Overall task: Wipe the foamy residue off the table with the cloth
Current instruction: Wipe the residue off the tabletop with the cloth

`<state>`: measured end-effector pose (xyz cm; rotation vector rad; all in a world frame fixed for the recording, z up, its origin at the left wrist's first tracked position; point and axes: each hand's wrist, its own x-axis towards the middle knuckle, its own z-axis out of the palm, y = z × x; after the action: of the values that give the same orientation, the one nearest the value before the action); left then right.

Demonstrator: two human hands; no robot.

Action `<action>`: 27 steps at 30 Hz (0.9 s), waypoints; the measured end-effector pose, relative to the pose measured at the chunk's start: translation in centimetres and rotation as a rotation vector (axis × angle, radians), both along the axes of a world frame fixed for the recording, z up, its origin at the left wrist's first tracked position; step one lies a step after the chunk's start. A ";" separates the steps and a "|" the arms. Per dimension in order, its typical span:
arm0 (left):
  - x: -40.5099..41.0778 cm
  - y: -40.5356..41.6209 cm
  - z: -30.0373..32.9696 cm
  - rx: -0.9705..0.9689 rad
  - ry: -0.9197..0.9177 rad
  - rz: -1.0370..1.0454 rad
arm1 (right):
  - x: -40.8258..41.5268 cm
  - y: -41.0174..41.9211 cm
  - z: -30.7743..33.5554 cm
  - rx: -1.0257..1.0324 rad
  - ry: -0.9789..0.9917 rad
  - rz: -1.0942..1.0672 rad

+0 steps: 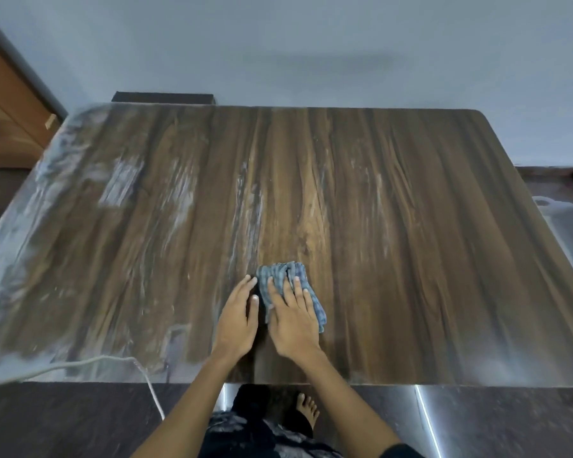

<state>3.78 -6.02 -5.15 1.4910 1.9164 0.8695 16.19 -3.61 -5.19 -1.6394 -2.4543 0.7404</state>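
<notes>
Cloth (290, 285) bunched near front-middle of worktop (411, 259), under right hand (293, 320), fingers (298, 287) spread flat, pressing. Left hand (237, 320) flat beside, touching cloth edge. Risk: small wad smearing foam (119, 183), missing left streaks; snagging cable (80, 361).

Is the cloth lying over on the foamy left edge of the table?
No, the cloth sits near the table's front middle, under the right hand.

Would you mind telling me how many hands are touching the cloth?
1, perhaps 2. The right hand presses flat on the cloth; the left hand lies on the table beside it, fingertips at its edge, contact unclear.
</notes>
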 end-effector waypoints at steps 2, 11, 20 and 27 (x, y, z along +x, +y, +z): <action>-1.5 0.9 0.1 -0.002 0.005 -0.012 | -1.0 2.4 0.1 0.009 -0.024 -0.044; -8.7 4.3 0.1 0.027 -0.006 0.036 | -8.8 11.2 0.9 -0.071 -0.096 -0.116; -7.6 5.3 0.1 0.042 -0.140 0.200 | -9.8 6.6 1.8 -0.071 0.229 -0.061; -6.2 9.1 2.1 -0.251 -0.289 0.309 | -9.0 8.8 3.2 -0.195 0.224 -0.645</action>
<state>-2.41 3.07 -3.07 0.8855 1.9766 0.8823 7.20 5.15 -1.95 -2.1052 -1.5909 0.9946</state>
